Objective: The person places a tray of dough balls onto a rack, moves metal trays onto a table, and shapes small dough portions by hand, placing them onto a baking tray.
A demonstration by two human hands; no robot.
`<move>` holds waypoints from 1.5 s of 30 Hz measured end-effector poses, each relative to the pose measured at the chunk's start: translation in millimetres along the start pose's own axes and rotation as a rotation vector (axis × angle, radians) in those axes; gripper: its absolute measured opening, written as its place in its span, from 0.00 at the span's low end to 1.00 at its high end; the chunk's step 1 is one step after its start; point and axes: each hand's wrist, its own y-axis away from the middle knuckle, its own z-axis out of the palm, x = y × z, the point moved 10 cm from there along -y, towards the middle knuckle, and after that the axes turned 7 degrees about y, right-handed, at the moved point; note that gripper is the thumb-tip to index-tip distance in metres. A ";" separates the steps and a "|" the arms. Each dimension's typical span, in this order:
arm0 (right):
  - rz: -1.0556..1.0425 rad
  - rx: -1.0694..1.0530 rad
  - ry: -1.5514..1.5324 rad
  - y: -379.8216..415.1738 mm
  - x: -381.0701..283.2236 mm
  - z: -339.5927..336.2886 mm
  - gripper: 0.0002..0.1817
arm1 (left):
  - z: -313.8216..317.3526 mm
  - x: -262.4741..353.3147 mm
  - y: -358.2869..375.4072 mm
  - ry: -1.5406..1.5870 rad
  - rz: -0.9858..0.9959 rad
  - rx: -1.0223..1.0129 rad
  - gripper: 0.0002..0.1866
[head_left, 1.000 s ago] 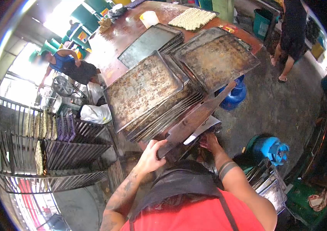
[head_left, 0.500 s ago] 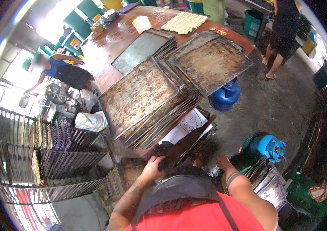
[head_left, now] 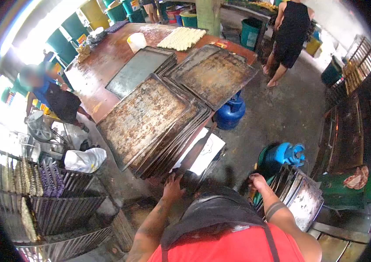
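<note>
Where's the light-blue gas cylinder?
The light-blue gas cylinder is right of centre in the head view, just beyond the trays beside the right hand.

Stacked trays (head_left: 144, 120) lie on the table (head_left: 91, 78) before a tub (head_left: 137, 42).

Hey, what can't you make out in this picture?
In the head view:
Drawing on the white paper sheet: partly covered by the dark, long flat piece; details too small.
What, if anything, the right hand holds: hidden by the hand itself.
Head of the black-clothed person: cut off by the top edge.
Part of the dark blue metal cylinder: behind the rusty brown rectangular tray.
</note>
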 end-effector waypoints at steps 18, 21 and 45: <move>-0.183 0.014 -0.543 -129.5 -268.2 -158.1 0.13 | -13.8 133.1 -157.5 1.003 -0.161 -0.289 0.32; -0.305 0.069 -0.765 -192.4 -346.1 -238.5 0.07 | -14.6 175.2 -223.5 1.102 -0.224 -0.173 0.35; -0.311 -0.360 -0.835 -213.1 -347.3 -432.8 0.31 | -145.7 333.3 -282.9 1.946 -0.437 0.533 0.37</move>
